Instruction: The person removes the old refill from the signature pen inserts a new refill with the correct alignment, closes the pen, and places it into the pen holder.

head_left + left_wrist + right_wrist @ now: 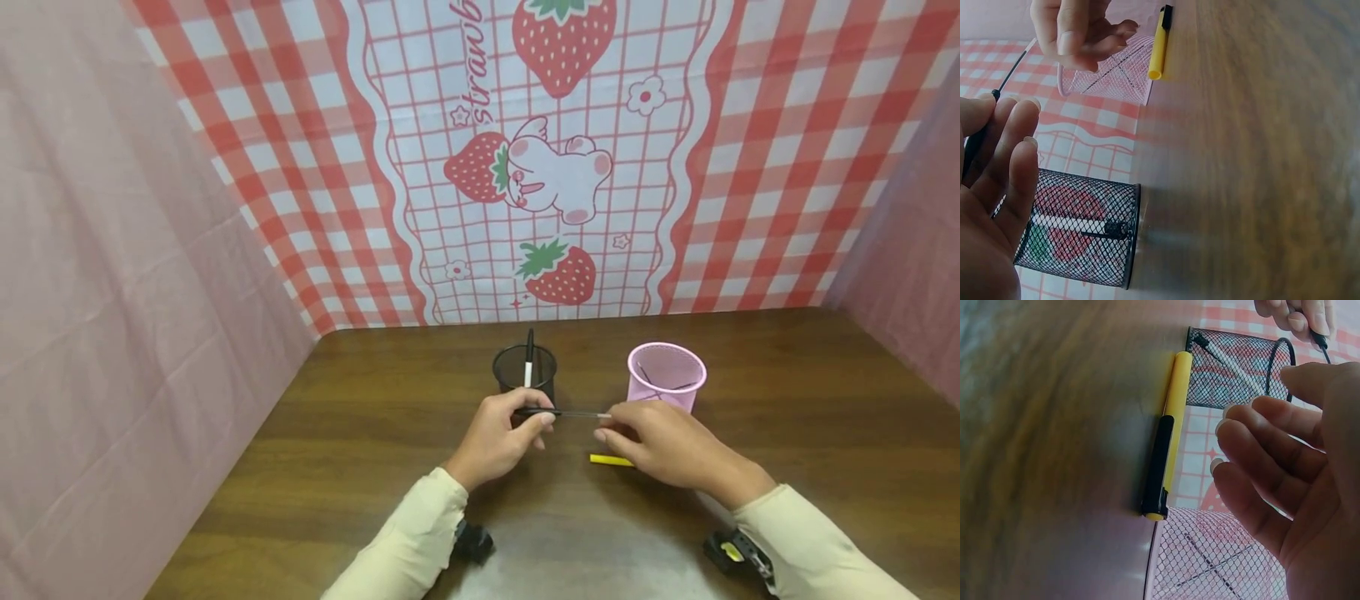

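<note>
Left hand (498,437) pinches a slim tool (581,414) by its black handle (547,411), above the worktop (337,433); whether the right hand (663,442), at its pale tip (604,416), grips too I can't tell. To me it looks light and stiff, though the thin shaft (573,413) might bend; the handle seems the surer hold.

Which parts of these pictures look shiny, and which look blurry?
In the head view, a pale sheen lies on the tabletop near the bottom edge; in the left wrist view, the tabletop looks soft while the black mesh cup is crisper; in the right wrist view, the tabletop blurs too, but the yellow marker looks clearer.
</note>
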### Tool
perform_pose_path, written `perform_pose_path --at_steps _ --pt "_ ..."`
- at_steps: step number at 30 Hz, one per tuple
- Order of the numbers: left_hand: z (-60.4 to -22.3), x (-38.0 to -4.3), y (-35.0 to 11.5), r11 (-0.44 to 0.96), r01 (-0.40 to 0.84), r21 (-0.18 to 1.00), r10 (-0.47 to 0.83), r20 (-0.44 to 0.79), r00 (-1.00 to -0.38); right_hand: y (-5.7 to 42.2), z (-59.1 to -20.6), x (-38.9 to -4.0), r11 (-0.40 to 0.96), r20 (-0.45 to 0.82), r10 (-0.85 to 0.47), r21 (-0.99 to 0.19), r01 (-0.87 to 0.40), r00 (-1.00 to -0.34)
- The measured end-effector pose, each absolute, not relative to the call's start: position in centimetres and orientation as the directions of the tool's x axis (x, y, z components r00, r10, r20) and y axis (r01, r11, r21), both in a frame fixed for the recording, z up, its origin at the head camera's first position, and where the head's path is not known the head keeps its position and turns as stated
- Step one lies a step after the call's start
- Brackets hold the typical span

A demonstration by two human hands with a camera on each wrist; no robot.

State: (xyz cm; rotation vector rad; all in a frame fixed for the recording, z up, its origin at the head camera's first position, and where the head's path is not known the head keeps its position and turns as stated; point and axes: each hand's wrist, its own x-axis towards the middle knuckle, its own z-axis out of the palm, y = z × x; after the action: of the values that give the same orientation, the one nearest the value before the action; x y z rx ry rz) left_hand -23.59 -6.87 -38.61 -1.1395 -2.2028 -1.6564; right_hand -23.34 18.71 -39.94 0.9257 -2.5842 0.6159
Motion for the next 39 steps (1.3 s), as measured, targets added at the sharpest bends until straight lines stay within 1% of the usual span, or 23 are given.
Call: perform_pose_path --at_steps 2,7,19,29,33,36,39 --pt "-38.7 -23.6 -6.8 0.095 0.651 0.753 0.476 0.540 -0.694 18.7 -40.0 -23.3 0.683 0.442 -0.513 -0.309 -0.662 -0.736" --pt "-38.7 -23.6 -6.7 0.084 0.661 0.746 0.480 0.551 -0.683 18.6 -40.2 -23.3 0.631 0.487 -0.510 -0.349 -0.693 -0.709" --pt "-38.6 -23.5 -6.6 0.087 0.657 0.749 0.480 0.546 -0.687 18.5 -40.2 -23.3 0.547 0.530 -0.521 -0.395 -0.738 -0.670" --pt "-38.5 -23.4 -6.6 0.094 0.652 0.753 0.485 0.537 -0.690 18.3 -40.0 -23.2 0.536 0.562 -0.502 -0.394 -0.746 -0.658" --pt "-38.4 -23.4 -6.6 0.102 0.632 0.768 0.489 0.515 -0.704 18.0 -39.8 -23.2 0.525 0.570 -0.490 -0.411 -0.745 -0.659" --pt "-38.4 -23.4 -6.5 0.108 0.616 0.781 0.491 0.497 -0.716 17.8 -39.7 -23.1 0.523 0.599 -0.479 -0.392 -0.757 -0.641" --pt "-38.4 -23.4 -6.5 0.107 0.611 0.784 0.493 0.492 -0.718 17.6 -39.6 -23.1 0.516 0.650 -0.475 -0.340 -0.786 -0.593"
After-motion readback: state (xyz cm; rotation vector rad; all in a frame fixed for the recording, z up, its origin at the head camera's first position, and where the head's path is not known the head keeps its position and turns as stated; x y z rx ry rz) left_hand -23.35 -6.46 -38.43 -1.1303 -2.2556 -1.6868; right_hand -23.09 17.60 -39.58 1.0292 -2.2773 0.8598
